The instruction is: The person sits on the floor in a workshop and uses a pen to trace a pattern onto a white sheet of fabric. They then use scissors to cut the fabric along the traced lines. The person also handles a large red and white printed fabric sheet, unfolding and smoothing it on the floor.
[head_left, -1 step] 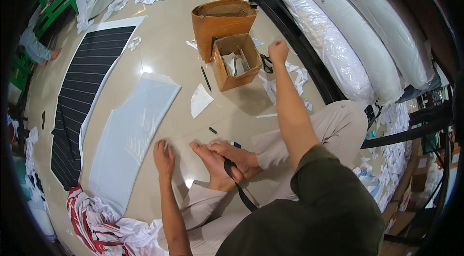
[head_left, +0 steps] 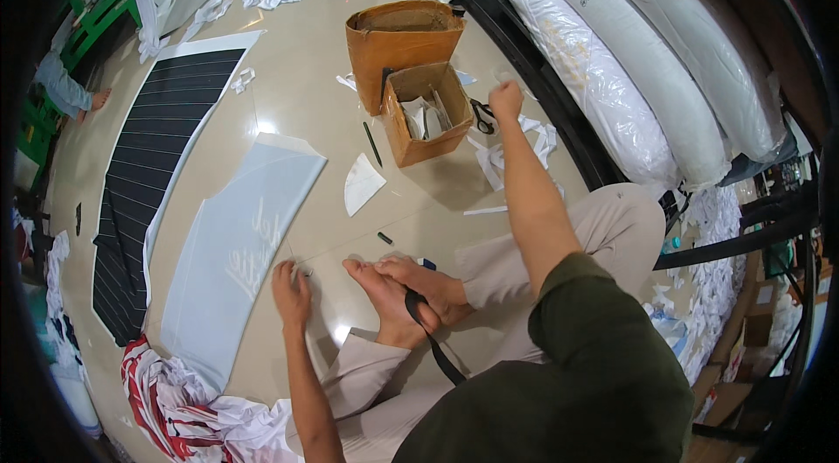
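My right hand (head_left: 505, 100) is held out at the far right, its fingers closed; whatever it may hold is hidden. Just left of it, black-handled scissors (head_left: 482, 118) lie against an open cardboard box (head_left: 428, 148) with paper pieces inside. My left hand (head_left: 291, 295) is low over the floor beside my bare feet, fingers loosely bent and apart, with no held thing clearly visible. Nearest to it is a pale blue pattern-shaped sheet (head_left: 218, 262) with white handwriting. Between my hands lie a white wedge-shaped piece (head_left: 362, 184), a dark pen (head_left: 373, 144) and a short dark cap (head_left: 384, 238).
A taller brown carton (head_left: 406, 39) stands behind the box. Black striped fabric (head_left: 166, 175) lies at left, red-and-white cloth (head_left: 162, 389) below it. White scraps (head_left: 489, 162) litter the floor at right, beside a black metal rail (head_left: 542, 70) and plastic-wrapped rolls (head_left: 594, 61). Another person's foot (head_left: 100, 99) shows far left.
My left hand has shifted slightly left and nearer to me. The right hand has moved a little nearer, still closed. The things on the floor stay put.
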### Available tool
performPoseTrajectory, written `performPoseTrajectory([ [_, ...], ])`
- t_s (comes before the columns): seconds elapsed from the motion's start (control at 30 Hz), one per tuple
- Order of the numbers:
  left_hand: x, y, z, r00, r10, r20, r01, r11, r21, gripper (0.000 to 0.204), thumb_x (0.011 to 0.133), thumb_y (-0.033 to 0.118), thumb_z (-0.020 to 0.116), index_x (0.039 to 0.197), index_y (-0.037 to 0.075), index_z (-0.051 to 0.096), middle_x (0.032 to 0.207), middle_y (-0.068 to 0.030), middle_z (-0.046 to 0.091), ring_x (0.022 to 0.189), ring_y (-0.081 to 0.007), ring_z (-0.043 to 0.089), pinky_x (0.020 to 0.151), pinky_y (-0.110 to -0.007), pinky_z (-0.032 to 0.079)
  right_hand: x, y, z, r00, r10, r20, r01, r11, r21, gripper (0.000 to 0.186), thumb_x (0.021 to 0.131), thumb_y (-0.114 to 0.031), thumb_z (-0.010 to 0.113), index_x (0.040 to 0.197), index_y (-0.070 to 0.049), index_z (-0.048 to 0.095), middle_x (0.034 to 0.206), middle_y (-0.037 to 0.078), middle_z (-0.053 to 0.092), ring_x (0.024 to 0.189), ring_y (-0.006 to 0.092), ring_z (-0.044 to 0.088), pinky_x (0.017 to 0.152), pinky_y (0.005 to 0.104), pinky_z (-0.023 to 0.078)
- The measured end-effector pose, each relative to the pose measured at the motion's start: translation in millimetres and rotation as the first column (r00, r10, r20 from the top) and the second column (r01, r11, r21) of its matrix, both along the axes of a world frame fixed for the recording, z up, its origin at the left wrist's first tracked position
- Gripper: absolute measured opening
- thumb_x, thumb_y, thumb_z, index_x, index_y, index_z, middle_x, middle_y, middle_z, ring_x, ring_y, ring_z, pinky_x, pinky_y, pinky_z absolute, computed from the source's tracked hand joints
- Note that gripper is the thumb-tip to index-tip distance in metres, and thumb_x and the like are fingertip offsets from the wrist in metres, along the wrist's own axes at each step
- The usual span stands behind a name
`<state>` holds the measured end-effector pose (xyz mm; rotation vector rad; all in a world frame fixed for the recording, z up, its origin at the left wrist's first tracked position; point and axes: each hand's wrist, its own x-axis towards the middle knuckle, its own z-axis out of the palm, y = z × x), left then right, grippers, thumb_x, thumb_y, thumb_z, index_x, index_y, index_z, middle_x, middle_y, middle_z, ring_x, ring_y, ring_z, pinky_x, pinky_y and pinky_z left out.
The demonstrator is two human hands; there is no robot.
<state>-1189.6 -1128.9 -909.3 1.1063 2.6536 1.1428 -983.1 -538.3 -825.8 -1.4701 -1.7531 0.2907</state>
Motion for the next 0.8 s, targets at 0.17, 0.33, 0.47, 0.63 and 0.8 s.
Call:
performPoseTrajectory([
  [0.17,-40,-73,3,0.983,0.135,-0.124,-0.143,0.988,-0.063,0.029,0.088,0.003,0.063,0.115,-0.003,0.061,0.120,-0.0211,0.060,0.112,-0.0397,0.057,0.100,-0.045,0.043,62,67,-83,0.799,0.342,0.495,-0.197,0.926,-0.322,0.038,0.080,-0.016,0.066,0.112,0.005,0.065,0.111,0.030,0.066,0.108,0.0448,0.062,0.097,0.0483,0.048],
  [0.33,-72,-130,2,0.946,0.324,-0.006,-0.324,0.942,-0.087,0.029,0.089,0.004,0.062,0.116,-0.003,0.061,0.124,-0.0216,0.059,0.117,-0.0386,0.056,0.103,-0.045,0.042,25,49,-112,0.437,0.376,0.817,-0.223,0.926,-0.306,0.060,0.072,-0.035,0.077,0.119,0.001,0.063,0.117,0.026,0.066,0.110,0.0408,0.062,0.097,0.0458,0.051],
  [0.47,-85,-76,-23,0.936,0.330,-0.125,-0.334,0.943,-0.008,0.032,0.089,0.006,0.062,0.119,-0.003,0.061,0.129,-0.0219,0.058,0.119,-0.0385,0.054,0.104,-0.045,0.040,79,126,-100,0.235,0.492,0.838,-0.261,0.863,-0.433,0.051,0.075,-0.036,0.076,0.120,-0.013,0.066,0.118,0.013,0.069,0.112,0.0315,0.065,0.098,0.0417,0.052],
  [0.63,-67,-92,6,0.940,0.293,-0.174,-0.324,0.926,-0.192,0.044,0.089,0.015,0.064,0.130,0.000,0.056,0.143,-0.0198,0.049,0.132,-0.0378,0.044,0.110,-0.048,0.032,46,11,-128,0.865,0.437,0.246,-0.091,0.620,-0.780,0.028,0.087,-0.022,0.069,0.109,-0.005,0.068,0.098,0.011,0.073,0.090,0.0273,0.070,0.079,0.0361,0.058],
  [0.8,-63,-64,0,0.968,0.232,-0.100,-0.246,0.957,-0.156,0.054,0.091,0.026,0.063,0.138,0.002,0.052,0.151,-0.0195,0.040,0.140,-0.0381,0.035,0.115,-0.052,0.024,124,3,-85,0.058,-0.270,-0.961,-0.635,0.733,-0.244,0.029,0.096,-0.029,0.066,0.105,-0.001,0.066,0.093,0.014,0.071,0.085,0.0275,0.069,0.082,0.0417,0.059],
])
